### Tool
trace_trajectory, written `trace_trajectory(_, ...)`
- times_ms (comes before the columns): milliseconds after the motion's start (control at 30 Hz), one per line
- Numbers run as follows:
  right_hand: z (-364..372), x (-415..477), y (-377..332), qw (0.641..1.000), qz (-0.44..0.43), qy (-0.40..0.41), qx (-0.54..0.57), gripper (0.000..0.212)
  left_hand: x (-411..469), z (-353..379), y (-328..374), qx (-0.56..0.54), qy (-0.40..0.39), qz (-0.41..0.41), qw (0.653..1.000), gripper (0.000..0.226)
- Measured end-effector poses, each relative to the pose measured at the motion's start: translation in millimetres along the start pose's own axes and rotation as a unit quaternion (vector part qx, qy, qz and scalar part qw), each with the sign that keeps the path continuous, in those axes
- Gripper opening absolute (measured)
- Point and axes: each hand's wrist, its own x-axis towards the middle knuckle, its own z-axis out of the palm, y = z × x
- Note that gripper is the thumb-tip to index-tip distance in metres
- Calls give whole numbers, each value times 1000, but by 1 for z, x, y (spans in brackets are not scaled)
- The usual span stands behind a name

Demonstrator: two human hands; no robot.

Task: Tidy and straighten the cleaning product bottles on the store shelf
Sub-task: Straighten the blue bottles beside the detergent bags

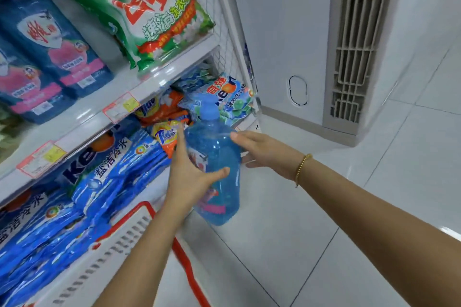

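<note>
— Both hands are on the bottle (216, 169): left hand (189, 177) wrapped round its near side with the thumb across the front, right hand (262, 151) flat against the far side, fingers spread rather than curled. It hangs tilted in the air, off the right end of the low shelf (154, 189).

— So how to set it down well?

— Bring it upright first, cap (208, 107) on top, label to the aisle, then slide the base onto the shelf edge. It looks full, so I'd keep both hands on until it stands.

— Anything in the way?

— Blue bags (117, 172) fill that shelf, orange packs (167, 136) crowd behind the cap, and the red basket (139, 227) sits below. I can't make out a free gap; blur hides the spot.
</note>
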Motion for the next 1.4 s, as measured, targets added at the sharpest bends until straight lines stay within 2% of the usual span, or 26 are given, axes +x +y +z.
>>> trace_trajectory(67,-15,10,18,999,-5,42,7,15,8,27,-23,5,-53,9,999,129)
trace_trajectory(133,-32,19,37,998,3,61,-32,34,18,48,-43,15,-104,-6,994,129)
trace_trajectory(200,-41,29,50,986,11,80,-145,52,25,67,-55,7,-131,-26,991,126)
trace_trajectory(300,-45,45,59,949,-2,112,-295,66,34,95,-67,-19,-118,-25,992,114)
trace_trajectory(400,-48,59,68,934,-6,123,-337,71,41,116,-74,-22,-89,-36,995,107)
trace_trajectory(633,-53,65,92,935,8,103,-339,62,36,134,-99,-2,-104,-62,993,113)
trace_trajectory(767,-37,66,91,914,9,93,-395,60,28,127,-99,-24,-109,-64,992,105)
trace_trajectory(833,-35,66,85,910,20,93,-403,60,31,119,-90,-15,-136,-86,987,105)
trace_trajectory(900,-35,65,79,910,50,80,-404,59,33,105,-80,-16,-175,-125,976,88)
trace_trajectory(967,-33,62,66,877,90,51,-470,51,35,83,-73,-17,-203,-143,969,73)
trace_trajectory(1000,-29,60,53,838,97,32,-536,44,35,68,-67,3,-202,-134,970,64)
trace_trajectory(1067,-16,56,16,752,66,6,-656,30,36,31,-55,12,-156,-110,982,35)
trace_trajectory(1100,-6,55,-7,731,29,19,-681,26,38,12,-50,3,-108,-92,990,18)
trace_trajectory(1133,7,54,-33,728,-20,53,-683,24,39,-11,-37,-13,-58,-66,996,6)
trace_trajectory(1167,21,56,-58,738,-77,95,-663,26,42,-34,-26,-25,-6,-40,999,5)
trace_trajectory(1233,51,70,-99,787,-235,170,-544,27,48,-81,-4,-22,100,18,995,11)
trace_trajectory(1300,81,98,-127,802,-375,187,-426,19,55,-128,12,-30,200,57,978,9)
trace_trajectory(1333,99,116,-138,798,-412,180,-400,16,61,-150,15,-38,248,65,966,13)
trace_trajectory(1400,135,154,-159,797,-431,153,-395,22,83,-195,13,-45,327,61,942,31)
